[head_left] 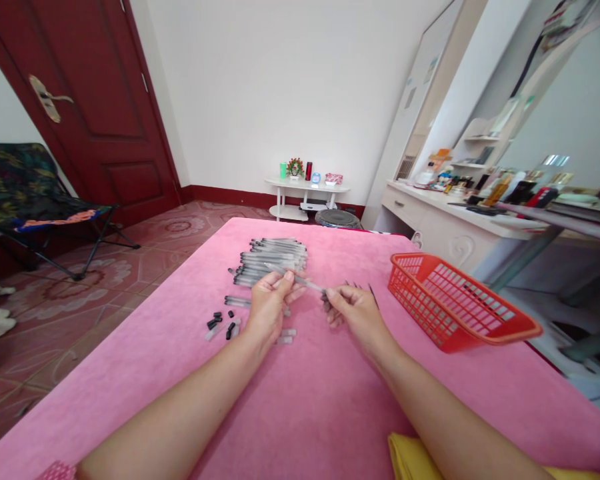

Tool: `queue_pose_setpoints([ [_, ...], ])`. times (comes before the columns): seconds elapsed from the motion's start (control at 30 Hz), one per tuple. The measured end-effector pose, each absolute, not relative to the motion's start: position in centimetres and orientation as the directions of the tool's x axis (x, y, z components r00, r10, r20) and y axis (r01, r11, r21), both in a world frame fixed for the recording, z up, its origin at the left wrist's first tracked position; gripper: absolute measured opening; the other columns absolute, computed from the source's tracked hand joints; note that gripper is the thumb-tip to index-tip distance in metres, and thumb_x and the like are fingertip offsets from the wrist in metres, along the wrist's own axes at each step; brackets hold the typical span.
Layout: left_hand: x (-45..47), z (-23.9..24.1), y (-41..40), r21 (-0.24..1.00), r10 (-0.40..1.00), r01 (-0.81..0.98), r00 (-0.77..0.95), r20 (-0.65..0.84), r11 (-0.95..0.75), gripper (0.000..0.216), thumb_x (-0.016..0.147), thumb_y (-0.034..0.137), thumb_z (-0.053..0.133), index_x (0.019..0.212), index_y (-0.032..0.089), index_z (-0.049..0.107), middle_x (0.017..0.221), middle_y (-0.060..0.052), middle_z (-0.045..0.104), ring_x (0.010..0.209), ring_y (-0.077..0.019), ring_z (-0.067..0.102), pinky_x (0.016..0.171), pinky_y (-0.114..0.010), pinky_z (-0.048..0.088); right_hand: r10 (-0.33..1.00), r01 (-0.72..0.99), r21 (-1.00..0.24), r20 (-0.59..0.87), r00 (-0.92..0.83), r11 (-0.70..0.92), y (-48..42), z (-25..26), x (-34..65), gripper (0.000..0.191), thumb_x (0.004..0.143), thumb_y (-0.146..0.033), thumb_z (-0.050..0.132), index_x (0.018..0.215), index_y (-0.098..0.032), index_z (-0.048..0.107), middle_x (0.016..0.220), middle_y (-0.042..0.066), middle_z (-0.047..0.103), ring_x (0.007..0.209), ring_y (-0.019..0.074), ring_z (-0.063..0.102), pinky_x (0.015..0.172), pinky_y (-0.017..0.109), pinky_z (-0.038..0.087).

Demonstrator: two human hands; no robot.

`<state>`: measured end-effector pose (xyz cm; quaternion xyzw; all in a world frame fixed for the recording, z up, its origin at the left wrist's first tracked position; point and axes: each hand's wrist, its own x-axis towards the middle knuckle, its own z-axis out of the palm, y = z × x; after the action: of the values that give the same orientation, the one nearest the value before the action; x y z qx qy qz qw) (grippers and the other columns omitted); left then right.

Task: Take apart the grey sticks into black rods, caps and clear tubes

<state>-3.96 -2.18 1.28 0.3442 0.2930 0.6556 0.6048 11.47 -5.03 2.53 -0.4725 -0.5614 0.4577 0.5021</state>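
Note:
A slim translucent pen [310, 285] is held between both hands above the pink tablecloth. My left hand [274, 297] pinches its barrel between thumb and fingers. At the other end, my right hand [353, 307] has its fingertips closed around the pen's dark tip. Behind my left hand lies a pile of similar grey pens [273, 257] with dark ends. Several small black pieces [214, 321] and clear caps [286, 337] are scattered nearer me. Thin dark refills or pens [373, 293] lie partly hidden behind my right hand.
A red plastic basket [460, 300] stands on the right of the pink-covered table [300, 413]. Yellow cloth [415, 457] lies at the near right edge. Beyond are a dressing table [445, 220] with bottles, a folding chair [40, 207] and a low white stand [307, 187].

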Motion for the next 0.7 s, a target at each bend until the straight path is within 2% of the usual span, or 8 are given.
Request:
queue_pose_setpoints([
  [0.1,-3.88,1.25,-2.29,0.806,0.993,-0.581,-0.036,0.112,-0.112,0.025,0.065,0.030,0.070,0.079,0.011,0.063,0.083,-0.007,0.068,0.074,-0.0155,0.065,0.070,-0.028,0.053,0.985,0.128,-0.977,0.163,-0.056,0.169,-4.94,2.44,11.50,0.032,0.074,-0.042,0.057,0.063,-0.013,0.061,0.049,0.000,0.055,0.038,0.0074,0.047,0.038,0.018,0.035],
  [0.2,-3.86,1.21,-2.31,0.804,0.992,-0.583,-0.034,0.118,-0.116,0.024,0.066,0.029,0.070,0.080,0.011,0.063,0.082,-0.007,0.068,0.073,-0.0159,0.065,0.069,-0.029,0.053,0.974,0.169,-0.960,0.224,-0.008,0.223,-5.00,2.63,11.52,0.021,0.067,-0.034,0.064,0.065,-0.013,0.062,0.052,-0.001,0.056,0.043,0.0073,0.047,0.041,0.018,0.036],
  [0.27,-3.87,1.23,-2.29,0.803,0.993,-0.585,-0.034,0.116,-0.114,0.023,0.067,0.029,0.069,0.079,0.011,0.062,0.082,-0.007,0.068,0.073,-0.0157,0.065,0.068,-0.028,0.053,0.977,0.169,-0.963,0.215,0.005,0.211,-5.05,2.74,11.51,0.020,0.063,-0.032,0.067,0.069,-0.014,0.063,0.055,-0.002,0.058,0.044,0.0076,0.048,0.042,0.019,0.037],
  [0.37,-3.89,1.28,-2.29,0.803,0.993,-0.585,-0.039,0.109,-0.111,0.023,0.066,0.029,0.070,0.080,0.011,0.062,0.082,-0.007,0.068,0.072,-0.0155,0.065,0.068,-0.028,0.053,0.988,0.157,-0.975,0.151,-0.037,0.155,-5.06,2.72,11.49,0.027,0.070,-0.041,0.059,0.070,-0.014,0.062,0.057,0.000,0.059,0.042,0.0084,0.048,0.040,0.020,0.037],
  [0.43,-3.89,1.27,-2.30,0.804,0.994,-0.585,-0.040,0.105,-0.109,0.024,0.066,0.029,0.070,0.080,0.012,0.062,0.081,-0.006,0.068,0.071,-0.0153,0.065,0.068,-0.028,0.053,0.985,0.168,-0.971,0.165,-0.051,0.171,-5.04,2.65,11.49,0.030,0.073,-0.042,0.055,0.066,-0.014,0.061,0.055,0.001,0.058,0.042,0.0088,0.048,0.040,0.020,0.038],
  [0.6,-3.91,1.10,-2.21,0.801,0.994,-0.589,-0.036,0.107,-0.108,0.024,0.066,0.029,0.070,0.081,0.011,0.062,0.082,-0.007,0.068,0.073,-0.0155,0.065,0.067,-0.027,0.054,0.962,0.208,-0.941,0.273,0.005,0.266,-4.99,2.69,11.53,0.019,0.063,-0.031,0.067,0.073,-0.015,0.063,0.063,0.000,0.060,0.050,0.0092,0.050,0.046,0.020,0.040],
  [0.7,-3.95,1.02,-2.24,0.797,0.994,-0.595,-0.041,0.101,-0.105,0.023,0.066,0.027,0.070,0.080,0.011,0.062,0.080,-0.006,0.068,0.072,-0.0149,0.065,0.065,-0.025,0.053,0.971,0.193,-0.952,0.236,-0.038,0.239,-4.91,2.57,11.58,0.023,0.071,-0.037,0.059,0.072,-0.014,0.062,0.062,0.001,0.060,0.046,0.0094,0.050,0.044,0.021,0.039],
])
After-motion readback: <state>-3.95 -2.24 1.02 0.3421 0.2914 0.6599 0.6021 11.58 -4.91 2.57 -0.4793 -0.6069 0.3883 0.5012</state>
